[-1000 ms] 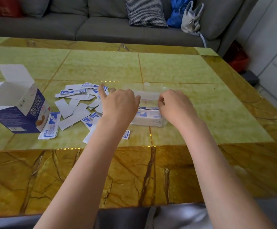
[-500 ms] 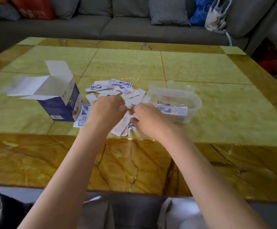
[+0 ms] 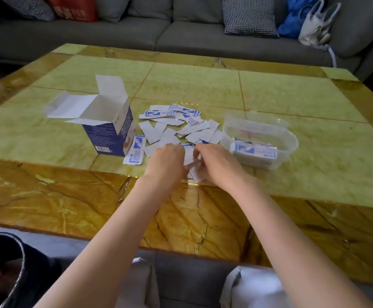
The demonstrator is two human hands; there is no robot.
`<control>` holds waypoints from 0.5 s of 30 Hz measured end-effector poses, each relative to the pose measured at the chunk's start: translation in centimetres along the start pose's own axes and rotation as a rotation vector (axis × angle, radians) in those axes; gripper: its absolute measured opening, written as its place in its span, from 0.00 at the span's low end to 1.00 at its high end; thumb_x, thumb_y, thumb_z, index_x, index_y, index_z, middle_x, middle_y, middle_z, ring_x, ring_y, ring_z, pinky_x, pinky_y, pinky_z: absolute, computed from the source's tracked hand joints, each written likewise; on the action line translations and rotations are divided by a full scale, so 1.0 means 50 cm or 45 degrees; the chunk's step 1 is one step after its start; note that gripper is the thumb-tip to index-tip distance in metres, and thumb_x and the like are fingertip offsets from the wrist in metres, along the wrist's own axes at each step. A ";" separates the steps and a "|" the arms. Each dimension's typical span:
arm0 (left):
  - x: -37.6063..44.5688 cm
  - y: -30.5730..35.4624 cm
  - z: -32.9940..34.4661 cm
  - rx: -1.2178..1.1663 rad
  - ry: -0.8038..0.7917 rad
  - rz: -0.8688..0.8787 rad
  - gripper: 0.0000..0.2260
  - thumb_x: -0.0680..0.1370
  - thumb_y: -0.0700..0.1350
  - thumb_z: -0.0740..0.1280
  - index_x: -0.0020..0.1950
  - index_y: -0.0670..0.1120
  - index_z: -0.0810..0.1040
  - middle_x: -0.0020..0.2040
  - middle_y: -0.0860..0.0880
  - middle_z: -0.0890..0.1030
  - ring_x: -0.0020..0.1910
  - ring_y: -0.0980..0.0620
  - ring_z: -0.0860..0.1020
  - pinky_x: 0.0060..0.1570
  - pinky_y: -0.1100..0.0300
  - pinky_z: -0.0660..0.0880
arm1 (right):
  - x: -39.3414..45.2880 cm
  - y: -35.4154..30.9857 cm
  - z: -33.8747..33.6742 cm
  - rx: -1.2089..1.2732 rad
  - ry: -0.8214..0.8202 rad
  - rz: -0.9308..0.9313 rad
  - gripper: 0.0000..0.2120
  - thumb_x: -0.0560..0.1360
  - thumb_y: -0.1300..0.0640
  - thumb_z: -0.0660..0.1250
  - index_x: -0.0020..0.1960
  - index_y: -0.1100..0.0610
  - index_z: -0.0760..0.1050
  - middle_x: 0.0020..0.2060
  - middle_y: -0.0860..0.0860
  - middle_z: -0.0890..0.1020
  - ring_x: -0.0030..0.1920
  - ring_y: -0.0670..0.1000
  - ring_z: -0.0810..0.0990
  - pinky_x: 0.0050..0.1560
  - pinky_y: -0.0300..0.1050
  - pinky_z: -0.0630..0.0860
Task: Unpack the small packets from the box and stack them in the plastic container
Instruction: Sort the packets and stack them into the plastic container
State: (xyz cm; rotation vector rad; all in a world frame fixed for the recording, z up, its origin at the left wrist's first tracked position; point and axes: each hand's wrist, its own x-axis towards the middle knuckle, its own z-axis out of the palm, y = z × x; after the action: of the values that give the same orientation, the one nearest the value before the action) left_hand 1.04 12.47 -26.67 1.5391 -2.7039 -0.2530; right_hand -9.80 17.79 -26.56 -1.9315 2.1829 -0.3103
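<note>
A blue and white box [image 3: 107,127] is stood upright on the table with its flaps opened. Beside it, small white and blue packets [image 3: 176,127] are scattered in a loose pile. A clear plastic container [image 3: 259,138] is placed to their right, with a stack of packets [image 3: 253,152] laid inside.

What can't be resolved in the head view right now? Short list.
- Packets under both hands: left hand and right hand cover them; count and grip unclear.
- Inside of the open box: its walls block the view, leftover packets unknown.
- Depth of the stack in the plastic container: cloudy wall, count unreadable.
- Packet print: too small.
- Dark object bottom left: cut by the frame edge.
</note>
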 end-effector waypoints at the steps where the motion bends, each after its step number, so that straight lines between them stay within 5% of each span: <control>1: 0.003 -0.005 -0.007 -0.094 -0.029 -0.037 0.20 0.75 0.57 0.63 0.54 0.41 0.79 0.51 0.45 0.80 0.49 0.46 0.79 0.46 0.57 0.74 | 0.001 0.001 -0.004 0.021 -0.003 -0.004 0.12 0.76 0.62 0.60 0.57 0.56 0.72 0.52 0.53 0.78 0.54 0.54 0.75 0.48 0.46 0.72; 5: 0.005 -0.051 -0.030 -0.371 -0.039 -0.158 0.11 0.76 0.47 0.65 0.48 0.40 0.82 0.40 0.45 0.82 0.37 0.49 0.78 0.33 0.62 0.73 | -0.001 -0.004 -0.023 0.149 0.051 -0.012 0.18 0.77 0.61 0.60 0.66 0.56 0.67 0.60 0.52 0.74 0.58 0.53 0.74 0.56 0.48 0.74; 8: -0.005 -0.089 -0.033 -0.437 0.043 -0.184 0.09 0.76 0.43 0.65 0.53 0.43 0.81 0.47 0.45 0.83 0.42 0.50 0.79 0.41 0.60 0.75 | -0.002 -0.015 -0.013 0.130 0.060 0.027 0.19 0.77 0.50 0.61 0.66 0.56 0.67 0.59 0.53 0.75 0.58 0.53 0.75 0.54 0.49 0.75; 11: -0.011 -0.104 -0.029 -0.596 0.082 -0.245 0.09 0.76 0.43 0.66 0.54 0.44 0.81 0.51 0.46 0.83 0.43 0.53 0.78 0.38 0.65 0.72 | 0.006 -0.030 0.008 -0.104 -0.074 0.113 0.26 0.74 0.41 0.63 0.64 0.57 0.67 0.59 0.53 0.72 0.53 0.56 0.77 0.45 0.47 0.73; 15: -0.012 -0.109 -0.034 -0.823 0.054 -0.298 0.14 0.74 0.41 0.69 0.59 0.44 0.77 0.52 0.45 0.82 0.44 0.51 0.79 0.40 0.62 0.76 | 0.018 -0.048 0.018 -0.178 0.021 0.105 0.13 0.76 0.47 0.64 0.51 0.57 0.71 0.52 0.54 0.75 0.47 0.56 0.78 0.40 0.47 0.71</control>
State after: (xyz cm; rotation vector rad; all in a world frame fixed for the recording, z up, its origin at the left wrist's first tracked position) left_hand 6.13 10.04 -25.78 1.5931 -2.0770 -0.9689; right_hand -7.39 16.58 -26.71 -1.9072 2.3453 -0.1642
